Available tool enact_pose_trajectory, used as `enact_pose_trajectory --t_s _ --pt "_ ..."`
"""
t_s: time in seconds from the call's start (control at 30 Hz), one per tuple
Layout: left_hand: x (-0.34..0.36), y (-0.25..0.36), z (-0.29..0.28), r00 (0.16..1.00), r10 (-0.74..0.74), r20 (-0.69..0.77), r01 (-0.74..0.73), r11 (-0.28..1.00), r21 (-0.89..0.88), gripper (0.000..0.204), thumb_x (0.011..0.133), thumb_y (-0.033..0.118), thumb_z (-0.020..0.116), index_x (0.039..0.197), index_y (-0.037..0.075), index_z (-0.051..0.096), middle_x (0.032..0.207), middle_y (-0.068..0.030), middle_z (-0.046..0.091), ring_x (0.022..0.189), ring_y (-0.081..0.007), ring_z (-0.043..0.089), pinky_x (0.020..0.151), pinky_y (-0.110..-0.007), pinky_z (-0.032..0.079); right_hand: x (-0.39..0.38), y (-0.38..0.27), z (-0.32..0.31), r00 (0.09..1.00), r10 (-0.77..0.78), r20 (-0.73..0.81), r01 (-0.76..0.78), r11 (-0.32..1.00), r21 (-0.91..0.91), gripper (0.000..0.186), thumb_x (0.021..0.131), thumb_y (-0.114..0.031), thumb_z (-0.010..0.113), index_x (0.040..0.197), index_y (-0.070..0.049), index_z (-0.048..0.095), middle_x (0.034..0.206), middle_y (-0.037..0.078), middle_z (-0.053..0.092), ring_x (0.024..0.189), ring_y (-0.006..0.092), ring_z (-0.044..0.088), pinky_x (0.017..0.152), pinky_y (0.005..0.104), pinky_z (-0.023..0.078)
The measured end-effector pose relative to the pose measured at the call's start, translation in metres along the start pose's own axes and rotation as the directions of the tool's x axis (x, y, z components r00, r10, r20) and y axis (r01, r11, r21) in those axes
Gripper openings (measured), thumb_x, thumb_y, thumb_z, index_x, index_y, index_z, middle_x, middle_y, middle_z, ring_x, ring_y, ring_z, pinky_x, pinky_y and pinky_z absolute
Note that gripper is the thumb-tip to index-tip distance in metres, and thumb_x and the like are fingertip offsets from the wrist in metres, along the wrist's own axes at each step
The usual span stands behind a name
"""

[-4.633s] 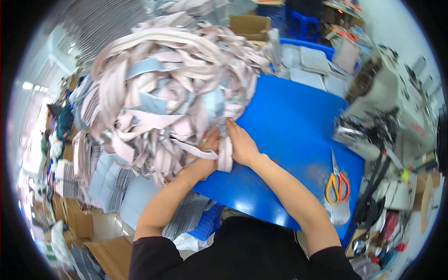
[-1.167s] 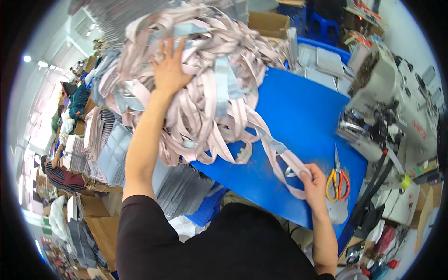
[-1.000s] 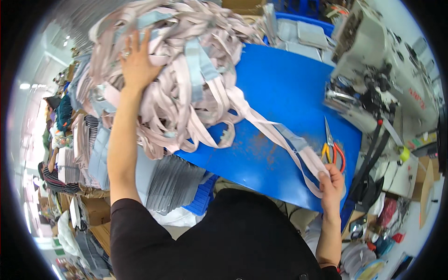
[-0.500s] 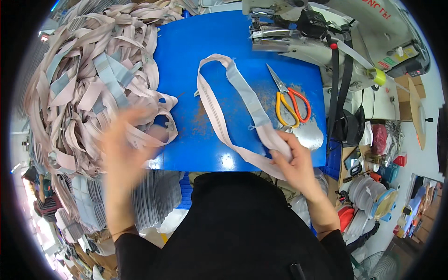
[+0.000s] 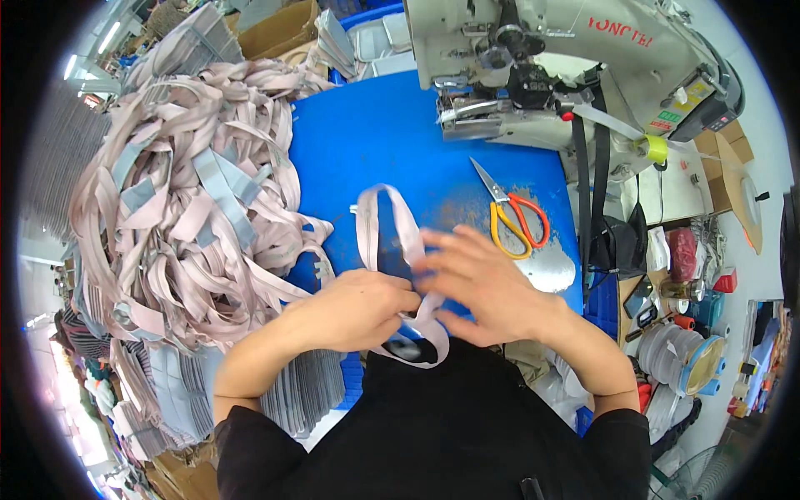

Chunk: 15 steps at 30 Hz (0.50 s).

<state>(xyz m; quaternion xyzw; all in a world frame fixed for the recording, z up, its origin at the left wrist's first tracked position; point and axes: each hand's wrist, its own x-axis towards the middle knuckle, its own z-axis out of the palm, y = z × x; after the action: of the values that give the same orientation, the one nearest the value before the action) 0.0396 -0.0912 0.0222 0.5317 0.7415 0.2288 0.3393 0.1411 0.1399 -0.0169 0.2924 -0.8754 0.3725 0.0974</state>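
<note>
We held the pale strap loop (image 5: 392,229) at the blue table's (image 5: 375,142) near edge, left hand (image 5: 354,308) and right hand (image 5: 483,287) pinching it; a loosened grip might let it slide off.

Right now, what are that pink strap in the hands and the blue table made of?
The strap looks like soft woven fabric, matte: it bends into a limp loop. The table looks like hard painted board or plastic, maybe over metal: its blue is scuffed to grey near the scissors.
</note>
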Motion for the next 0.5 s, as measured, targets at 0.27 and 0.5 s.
enact_pose_trajectory --t_s 0.27,0.5 --pt "-0.074 -0.034 -0.138 0.904 0.028 -0.426 0.024 0.993 0.115 0.031 0.083 0.011 0.066 0.112 0.004 0.074 0.097 -0.0173 0.075 0.087 -0.0307 0.072 0.077 -0.041 0.056 0.009 -0.010 0.039 0.863 0.505 -0.018 -0.332 0.593 0.733 0.006 0.103 -0.004 0.061 0.110 -0.004 0.061 0.085 0.001 0.066 0.074 0.0057 0.061 0.061 0.0254 0.048" --pt "-0.260 -0.004 -0.352 0.329 0.486 -0.810 0.912 0.058 0.405 0.045 0.090 0.032 0.078 0.129 0.011 0.070 0.142 -0.0136 0.064 0.129 -0.0332 0.061 0.102 -0.045 0.052 0.012 0.015 0.039 0.601 0.799 0.012 -0.196 0.132 0.972 0.043 0.103 -0.011 0.057 0.145 -0.004 0.052 0.102 0.009 0.070 0.067 0.0088 0.061 0.056 0.0228 0.049"
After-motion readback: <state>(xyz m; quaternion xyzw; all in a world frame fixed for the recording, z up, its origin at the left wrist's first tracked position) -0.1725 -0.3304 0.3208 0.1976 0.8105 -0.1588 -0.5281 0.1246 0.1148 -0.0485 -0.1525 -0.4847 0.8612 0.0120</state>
